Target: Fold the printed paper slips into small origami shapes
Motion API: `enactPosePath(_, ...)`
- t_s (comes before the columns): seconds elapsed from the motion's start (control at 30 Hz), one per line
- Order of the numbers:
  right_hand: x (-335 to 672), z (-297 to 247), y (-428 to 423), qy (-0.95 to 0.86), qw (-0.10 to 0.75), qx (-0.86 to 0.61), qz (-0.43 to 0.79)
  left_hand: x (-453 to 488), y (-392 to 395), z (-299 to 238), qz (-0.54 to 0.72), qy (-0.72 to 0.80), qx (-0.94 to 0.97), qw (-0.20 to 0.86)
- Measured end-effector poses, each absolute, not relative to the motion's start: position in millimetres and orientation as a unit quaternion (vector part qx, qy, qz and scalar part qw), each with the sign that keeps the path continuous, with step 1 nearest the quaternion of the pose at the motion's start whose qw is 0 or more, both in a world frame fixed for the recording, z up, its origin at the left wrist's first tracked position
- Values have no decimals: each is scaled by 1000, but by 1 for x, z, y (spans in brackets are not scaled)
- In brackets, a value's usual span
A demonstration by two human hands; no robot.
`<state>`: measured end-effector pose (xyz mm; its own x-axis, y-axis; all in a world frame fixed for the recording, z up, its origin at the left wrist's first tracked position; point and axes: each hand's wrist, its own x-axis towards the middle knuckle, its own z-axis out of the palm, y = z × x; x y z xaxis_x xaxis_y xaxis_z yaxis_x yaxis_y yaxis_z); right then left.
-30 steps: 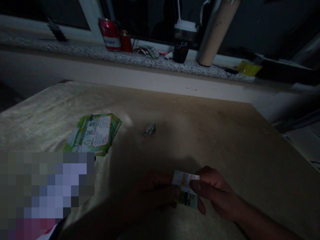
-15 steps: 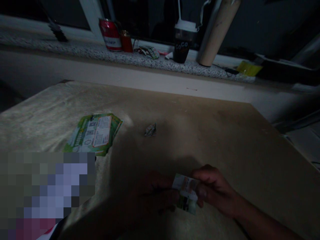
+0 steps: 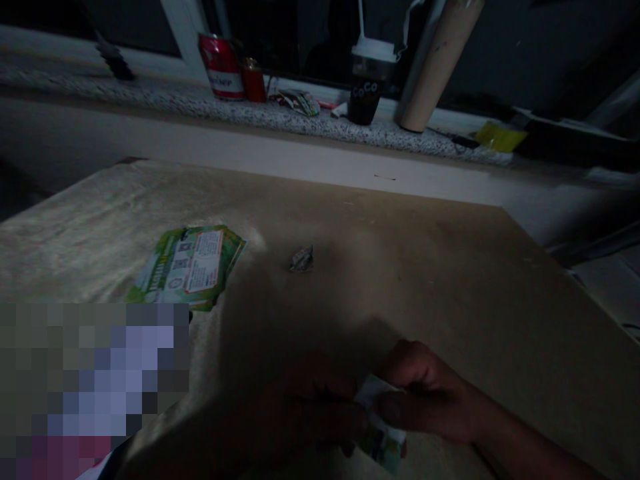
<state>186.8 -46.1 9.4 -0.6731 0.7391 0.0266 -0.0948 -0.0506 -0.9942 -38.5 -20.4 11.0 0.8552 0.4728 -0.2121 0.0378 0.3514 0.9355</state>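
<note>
Between both hands, low over the near part of the table, is a small folded printed leaflet in white and green. My left hand, dark in shadow, pinches its left edge. My right hand grips it from the right, thumb pressed across its face. Farther off on the table lies a small folded paper piece. At the left a fanned stack of green and white printed leaflets lies flat.
A brown table reaches to the wall. On the speckled windowsill stand a red can, a red lighter-like item, a crumpled wrapper, a lidded cup and a cardboard tube. A blurred-out patch covers the lower left.
Both hands have come slightly nearer with the leaflet. The leaflet has tilted, and my right thumb has slid left across it.
</note>
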Motion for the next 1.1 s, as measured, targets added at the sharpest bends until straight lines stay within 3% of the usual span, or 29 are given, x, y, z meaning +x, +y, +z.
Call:
enactPosePath(0.13, 184, 16, -44, -688, 300, -304, 587, -37, -21, 7, 127, 261, 527, 799)
enactPosePath(0.33, 183, 10, -46, -630, 286, -272, 669, -35, -20, 7, 114, 221, 514, 821)
enactPosePath(0.57, 178, 10, -49, -688, 281, -286, 605, -35, -21, 1, 72, 233, 533, 810)
enactPosePath(0.97, 186, 5, -50, -571, 243, -303, 723, -38, -17, 8, 47, 254, 523, 812)
enactPosePath(1.1, 188, 4, -48, -605, 239, -318, 689, -40, -16, 5, 49, 263, 536, 801)
